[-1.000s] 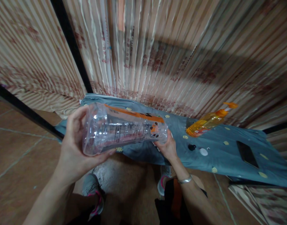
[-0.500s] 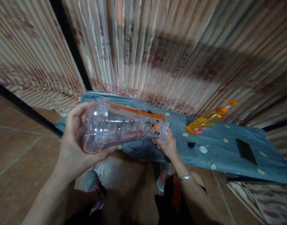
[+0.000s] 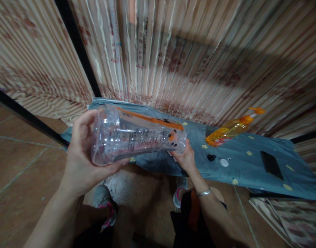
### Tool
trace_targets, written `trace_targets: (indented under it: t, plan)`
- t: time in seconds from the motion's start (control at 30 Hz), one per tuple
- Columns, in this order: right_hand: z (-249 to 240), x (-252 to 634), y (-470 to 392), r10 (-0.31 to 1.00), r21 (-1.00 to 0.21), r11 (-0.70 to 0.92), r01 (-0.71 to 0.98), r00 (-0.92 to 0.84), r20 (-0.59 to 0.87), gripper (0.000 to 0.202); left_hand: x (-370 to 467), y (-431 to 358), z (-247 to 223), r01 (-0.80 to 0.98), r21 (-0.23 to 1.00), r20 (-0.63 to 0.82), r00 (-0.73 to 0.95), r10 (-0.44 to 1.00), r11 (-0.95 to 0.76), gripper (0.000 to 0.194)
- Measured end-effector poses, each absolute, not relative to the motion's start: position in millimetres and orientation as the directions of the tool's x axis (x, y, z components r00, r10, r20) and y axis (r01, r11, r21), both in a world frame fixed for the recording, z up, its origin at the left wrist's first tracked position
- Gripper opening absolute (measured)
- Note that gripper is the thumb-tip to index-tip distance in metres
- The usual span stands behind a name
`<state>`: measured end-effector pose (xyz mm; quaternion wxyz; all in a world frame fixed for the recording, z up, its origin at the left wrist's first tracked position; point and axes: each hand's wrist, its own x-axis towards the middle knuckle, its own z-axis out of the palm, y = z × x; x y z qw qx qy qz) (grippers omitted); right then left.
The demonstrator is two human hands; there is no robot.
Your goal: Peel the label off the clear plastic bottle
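Note:
A clear plastic bottle (image 3: 139, 136) with an orange label and black print lies sideways in the air between my hands. My left hand (image 3: 82, 151) is closed around its wide end at the left, thumb along the lower side. At the narrower right end, my right hand (image 3: 185, 156) grips it from below, its fingers partly hidden behind the bottle. A silver bracelet (image 3: 204, 192) circles my right wrist. To the right, a pump bottle (image 3: 229, 130) of orange liquid rests on the blue cloth, apart from both hands.
Blue patterned cloth (image 3: 251, 175) covers a narrow bench. On it lie a small black object (image 3: 211, 157), a white disc (image 3: 224, 162) and a dark phone-like slab (image 3: 271, 165). Striped curtain (image 3: 186, 69) hangs behind, and a black bar (image 3: 77, 48) rises at the left. My shoes stand on the tiled floor.
Almost nothing differs. The view has shifted very slightly, and both hands keep the same hold on the plastic bottle.

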<state>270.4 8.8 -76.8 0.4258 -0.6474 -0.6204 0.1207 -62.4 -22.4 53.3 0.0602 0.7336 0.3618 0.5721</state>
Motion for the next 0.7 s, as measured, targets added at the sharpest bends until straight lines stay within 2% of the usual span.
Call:
trace_targets:
  t: [0.43, 0.7]
  plan:
    - [-78.7, 270.2, 9.6, 0.902, -0.686, 0.138, 0.714, 0.195, 0.384, 0.081, -62.7, -23.1, 51.7, 0.485, 0.499, 0.798, 0.066, 0.599, -0.718, 0.108]
    - [-77.9, 271.1, 9.0, 0.905, -0.695, 0.140, 0.706, 0.194, 0.379, 0.084, -69.0, -26.5, 54.5, 0.444, 0.580, 0.738, 0.070, 0.671, -0.683, 0.113]
